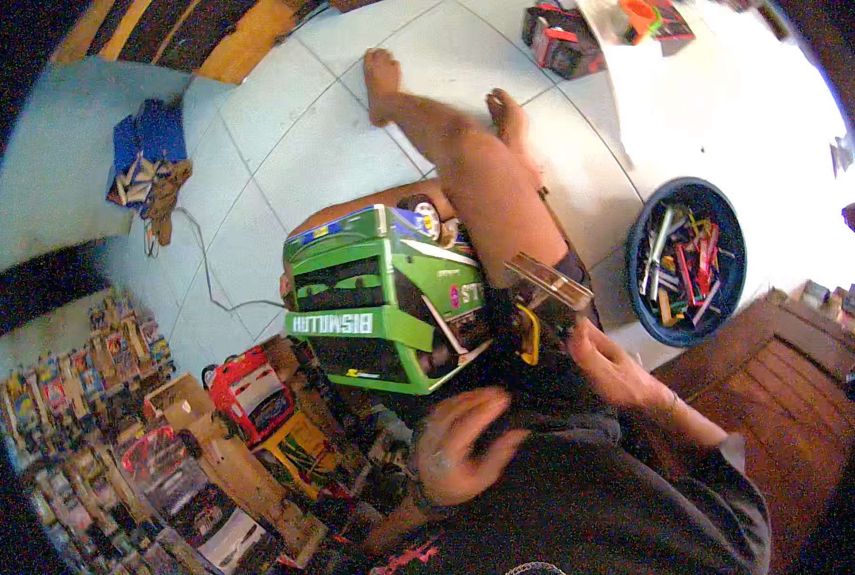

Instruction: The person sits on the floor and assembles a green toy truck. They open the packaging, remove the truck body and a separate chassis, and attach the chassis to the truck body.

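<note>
A green toy truck lies upside down across my lap, its cab front and windscreen turned toward me and a white-hubbed wheel pointing up. My left hand, blurred, hovers just on the near side of the truck with curled fingers apart and nothing in them. My right hand is by my right thigh, its thumb and fingers pinched together; what they hold is hidden. Close beyond those fingertips are a flat metal-edged piece and a yellow-and-black curved handle. Whether these two are joined, I cannot tell.
At right stands a dark blue tub of tools and scraps. Several toy vehicles, including a red truck, crowd the lower left. A cable crosses the tiles toward the green truck. A black-and-red bag lies at the far right.
</note>
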`<state>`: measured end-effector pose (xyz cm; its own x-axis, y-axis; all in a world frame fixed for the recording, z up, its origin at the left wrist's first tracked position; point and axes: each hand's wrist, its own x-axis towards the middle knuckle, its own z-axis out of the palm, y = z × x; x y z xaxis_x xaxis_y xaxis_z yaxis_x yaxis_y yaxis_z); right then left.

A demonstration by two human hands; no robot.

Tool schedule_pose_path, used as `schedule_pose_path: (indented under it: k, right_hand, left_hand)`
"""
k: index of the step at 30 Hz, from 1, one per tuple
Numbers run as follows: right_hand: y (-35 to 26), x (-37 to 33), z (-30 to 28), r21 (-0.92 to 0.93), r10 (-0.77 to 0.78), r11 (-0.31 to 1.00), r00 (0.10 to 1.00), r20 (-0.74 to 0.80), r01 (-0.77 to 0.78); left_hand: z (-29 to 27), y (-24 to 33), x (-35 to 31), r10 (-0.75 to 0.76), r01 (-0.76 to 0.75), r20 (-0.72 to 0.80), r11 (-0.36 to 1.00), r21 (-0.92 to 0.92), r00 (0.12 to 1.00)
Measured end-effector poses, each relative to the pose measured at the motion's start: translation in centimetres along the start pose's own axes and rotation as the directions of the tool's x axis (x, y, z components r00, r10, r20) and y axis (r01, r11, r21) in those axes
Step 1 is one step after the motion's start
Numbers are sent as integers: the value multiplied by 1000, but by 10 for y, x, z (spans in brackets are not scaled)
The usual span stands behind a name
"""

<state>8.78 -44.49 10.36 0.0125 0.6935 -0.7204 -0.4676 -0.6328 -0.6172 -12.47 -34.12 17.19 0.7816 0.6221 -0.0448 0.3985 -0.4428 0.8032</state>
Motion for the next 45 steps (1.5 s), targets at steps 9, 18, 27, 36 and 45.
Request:
schedule_pose_path:
  k: [9, 18, 27, 36, 45]
  right_hand:
    - [5, -3, 32, 112, -272, 945, 929, -250, 307]
    - [-7, -10, 44, 193, -86, 970, 951, -298, 149]
    - [3, -6, 20, 294, -263, 906, 950, -170, 304]
    - [-45, 18, 17, -76, -347, 921, 892, 290, 383]
    - [-11, 49, -9, -280, -242, 863, 830, 503, 421]
  left_hand:
    - [82, -20, 2, -81, 84, 25, 983, -161, 996]
    - [93, -42, -8, 43, -48, -20, 945, -323, 999]
    - [36, -25, -18, 276, -274, -8, 953, -127, 961]
    - [-28, -64, 2, -178, 98, -768, 984, -150, 615]
    - [-19, -72, 12, -514, 189, -565, 824, -534, 645]
